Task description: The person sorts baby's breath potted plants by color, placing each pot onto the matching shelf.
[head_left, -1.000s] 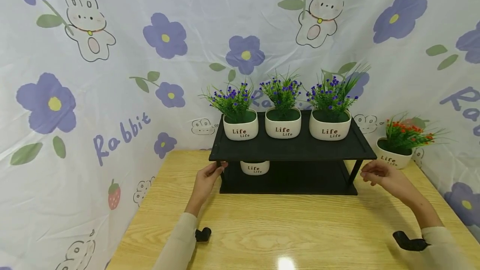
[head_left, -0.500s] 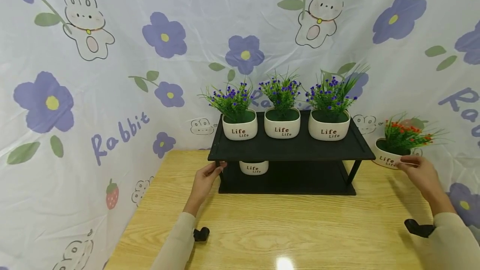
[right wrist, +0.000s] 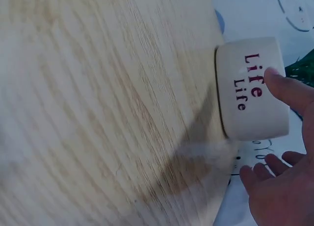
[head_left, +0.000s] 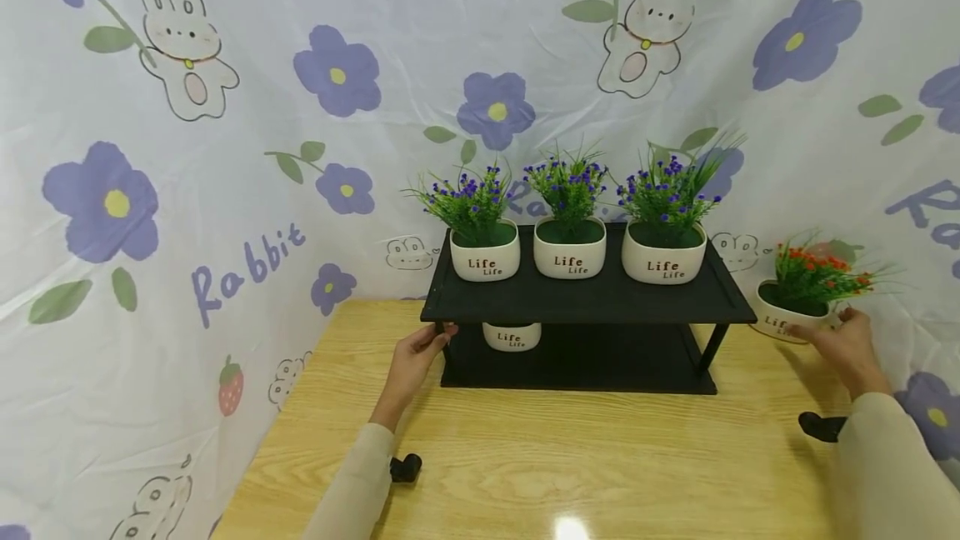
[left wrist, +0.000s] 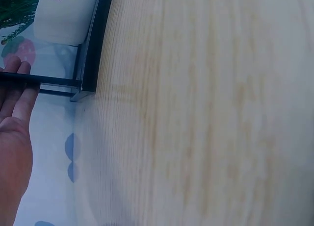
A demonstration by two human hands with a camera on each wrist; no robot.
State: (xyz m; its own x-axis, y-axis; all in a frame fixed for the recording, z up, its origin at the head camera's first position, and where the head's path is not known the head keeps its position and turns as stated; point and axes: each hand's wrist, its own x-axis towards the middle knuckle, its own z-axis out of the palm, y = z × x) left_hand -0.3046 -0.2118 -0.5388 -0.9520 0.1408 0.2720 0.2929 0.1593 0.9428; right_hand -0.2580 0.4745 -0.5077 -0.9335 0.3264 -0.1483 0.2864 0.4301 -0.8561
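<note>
A black two-tier shelf stands on the table. My left hand holds its front left post, the fingers lying behind the post in the left wrist view; the thumb is hidden there. At the far right sits a white "Life" pot with red flowers. My right hand is spread beside this pot. Its thumb overlaps the pot's lettered front, while the other fingers stand apart from the pot's side in the right wrist view.
Three white pots with purple flowers, left, middle and right, line the upper tier. Another white pot stands on the lower tier, its plant hidden. A patterned cloth hangs behind the wooden table.
My right hand has moved right, from beside the shelf's front right post to the red-flowered pot, and its fingers have spread around the pot's right side. The left hand stays at the post.
</note>
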